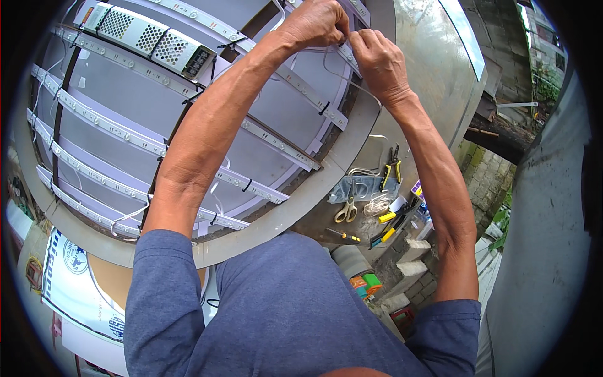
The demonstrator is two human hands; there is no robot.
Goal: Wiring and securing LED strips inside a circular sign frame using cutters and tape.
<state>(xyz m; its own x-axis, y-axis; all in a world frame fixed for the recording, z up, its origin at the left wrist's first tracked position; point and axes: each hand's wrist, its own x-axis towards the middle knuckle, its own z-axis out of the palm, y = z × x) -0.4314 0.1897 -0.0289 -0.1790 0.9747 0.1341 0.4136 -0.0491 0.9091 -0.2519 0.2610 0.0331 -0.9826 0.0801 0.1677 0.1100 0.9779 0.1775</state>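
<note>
Both hands are raised at the far side of a large round sign frame (257, 242) fitted with rows of LED strips (103, 119). My left hand (318, 24) is closed, its fingers pinched together near the end of a far strip. Close beside it, my right hand (380, 63) is also closed, fingertips almost meeting the left ones. A small dark bit shows between them, too small to name. Below the fingers a thin white wire (352, 82) loops down past the frame's rim. On the strips to the left sits a perforated metal power supply (147, 39), partly beside my left forearm.
On the metal surface right of the frame lie scissors (347, 211), yellow-and-black pliers (391, 168), a coil of wire (377, 205) and a screwdriver (343, 236). A printed sheet (75, 295) lies at lower left. A grey cover (540, 251) hangs at right.
</note>
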